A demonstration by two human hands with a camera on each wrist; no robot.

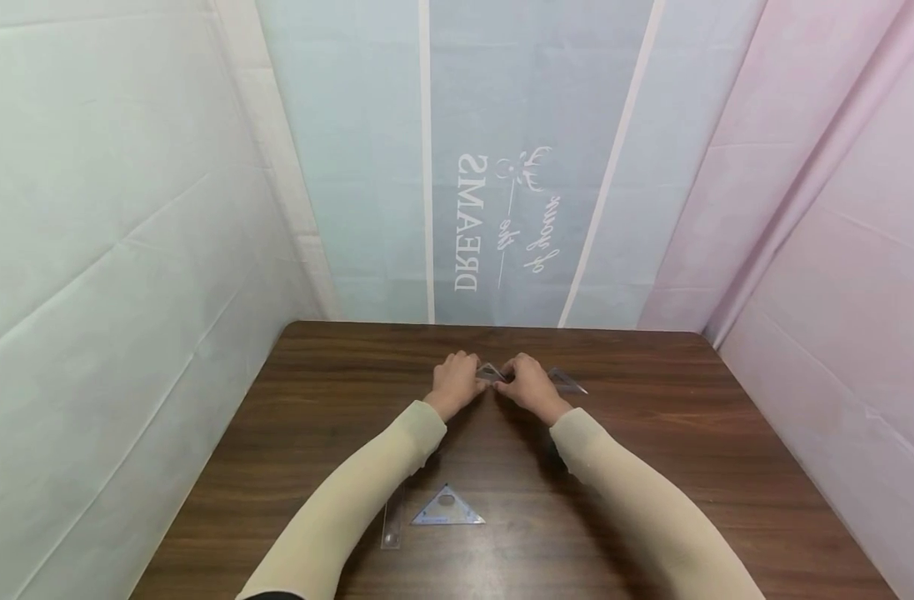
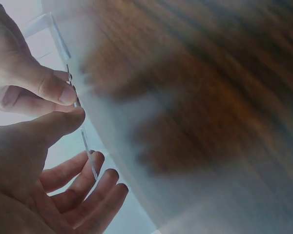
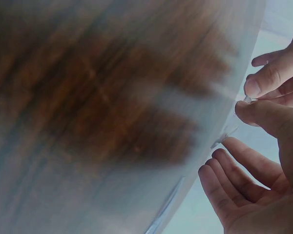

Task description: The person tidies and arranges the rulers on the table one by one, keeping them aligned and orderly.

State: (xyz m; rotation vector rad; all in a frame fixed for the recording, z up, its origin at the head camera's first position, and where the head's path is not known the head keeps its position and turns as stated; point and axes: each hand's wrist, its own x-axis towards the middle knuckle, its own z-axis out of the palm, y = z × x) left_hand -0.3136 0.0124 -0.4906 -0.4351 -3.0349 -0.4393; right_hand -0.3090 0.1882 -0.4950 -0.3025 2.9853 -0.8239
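Near the back of the table, both hands hold a clear set square between them. My left hand pinches its left side between thumb and fingers. From the other side my right hand grips it, with the two thumbs close together. In the left wrist view the set square appears almost edge-on, raised off the tabletop. Fingers hide much of it in the right wrist view. Just right of my right hand, a second clear set square lies on the table.
A bluish set square with an oval hole lies on the brown wooden table toward the front. Beside it is a clear ruler, partly covered by the left sleeve. Fabric walls border the table at the back and both sides.
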